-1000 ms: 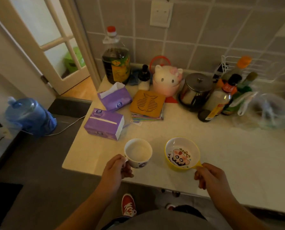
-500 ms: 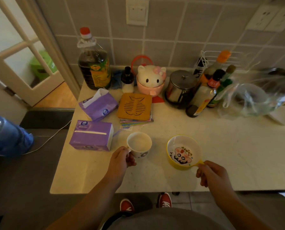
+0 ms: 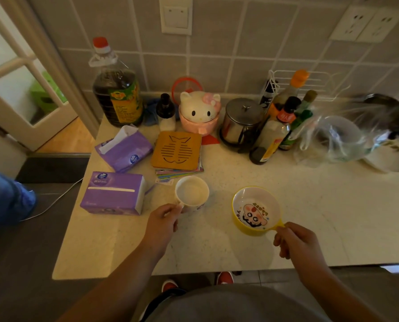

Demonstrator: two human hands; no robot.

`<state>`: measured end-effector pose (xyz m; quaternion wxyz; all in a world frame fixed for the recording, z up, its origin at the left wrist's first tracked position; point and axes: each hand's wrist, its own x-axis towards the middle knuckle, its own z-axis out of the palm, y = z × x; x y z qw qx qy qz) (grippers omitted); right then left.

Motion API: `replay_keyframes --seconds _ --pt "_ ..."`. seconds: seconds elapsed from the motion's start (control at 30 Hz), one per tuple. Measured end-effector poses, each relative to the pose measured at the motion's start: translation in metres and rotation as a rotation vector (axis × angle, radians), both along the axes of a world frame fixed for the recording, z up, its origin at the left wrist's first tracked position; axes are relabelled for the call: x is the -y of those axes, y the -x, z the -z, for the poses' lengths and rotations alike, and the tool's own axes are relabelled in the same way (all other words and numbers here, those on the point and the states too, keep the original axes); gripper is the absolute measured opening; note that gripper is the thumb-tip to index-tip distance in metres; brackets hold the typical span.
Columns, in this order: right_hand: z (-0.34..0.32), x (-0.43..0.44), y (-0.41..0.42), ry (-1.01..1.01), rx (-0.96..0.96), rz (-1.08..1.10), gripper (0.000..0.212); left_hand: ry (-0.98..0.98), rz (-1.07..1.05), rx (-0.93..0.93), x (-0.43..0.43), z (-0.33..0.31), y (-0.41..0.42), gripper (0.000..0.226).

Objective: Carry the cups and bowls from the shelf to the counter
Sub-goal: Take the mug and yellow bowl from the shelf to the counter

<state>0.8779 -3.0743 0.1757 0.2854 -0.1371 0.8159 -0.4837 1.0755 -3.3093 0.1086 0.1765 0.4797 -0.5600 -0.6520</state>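
Left hand (image 3: 162, 223) grips cup (image 3: 191, 194) handle, right hand (image 3: 294, 239) pinches bowl (image 3: 255, 211) handle, both lower-centre at counter (image 3: 333, 224); release pending, shelf unseen.

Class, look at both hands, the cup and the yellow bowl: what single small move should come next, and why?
Probably let go with both hands. The cup and yellow bowl appear to sit on the counter, upright and apart, while the left hand grips the cup's handle and the right hand pinches the bowl's. Both look delivered, so releasing frees the hands for another trip.
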Motion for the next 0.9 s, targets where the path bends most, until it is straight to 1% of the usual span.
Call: replay_keyframes --seconds 0.13,0.33,0.47,0.53,0.6,0.67,0.7,0.73,0.77,0.83,0.9 --pt "0.000 -0.001 0.005 -0.008 -0.007 -0.002 0.033 0.063 -0.018 0.083 -0.003 0.002 0.001 0.021" --pt "0.001 -0.001 0.011 -0.011 -0.020 -0.018 0.033 0.103 -0.011 0.099 -0.003 0.004 0.002 0.024" --pt "0.006 -0.001 0.014 -0.019 -0.021 -0.036 0.033 0.132 -0.012 0.107 -0.003 0.005 0.002 0.018" --pt "0.009 0.000 0.015 -0.022 -0.014 -0.041 0.032 0.185 -0.011 0.140 -0.003 0.007 0.000 0.010" --pt "0.012 0.002 0.016 -0.024 -0.014 -0.041 0.033 0.326 0.033 0.230 -0.005 0.010 -0.008 0.009" --pt "0.017 0.005 0.017 -0.031 -0.022 -0.043 0.032 0.553 0.123 0.356 -0.007 0.014 -0.021 0.016" --pt "0.019 0.006 0.018 -0.035 -0.027 -0.043 0.032 0.679 0.183 0.439 -0.008 0.017 -0.027 0.024" --pt "0.022 0.007 0.018 -0.040 -0.028 -0.044 0.031 0.785 0.246 0.536 -0.010 0.020 -0.033 0.035" --pt "0.024 0.008 0.018 -0.042 -0.028 -0.044 0.031 0.843 0.299 0.640 -0.011 0.022 -0.039 0.050" --pt "0.030 0.012 0.019 -0.042 -0.025 -0.043 0.031 0.850 0.401 0.811 -0.014 0.025 -0.047 0.077" --pt "0.036 0.016 0.019 -0.042 -0.021 -0.038 0.031 0.847 0.476 0.871 -0.017 0.027 -0.054 0.090"
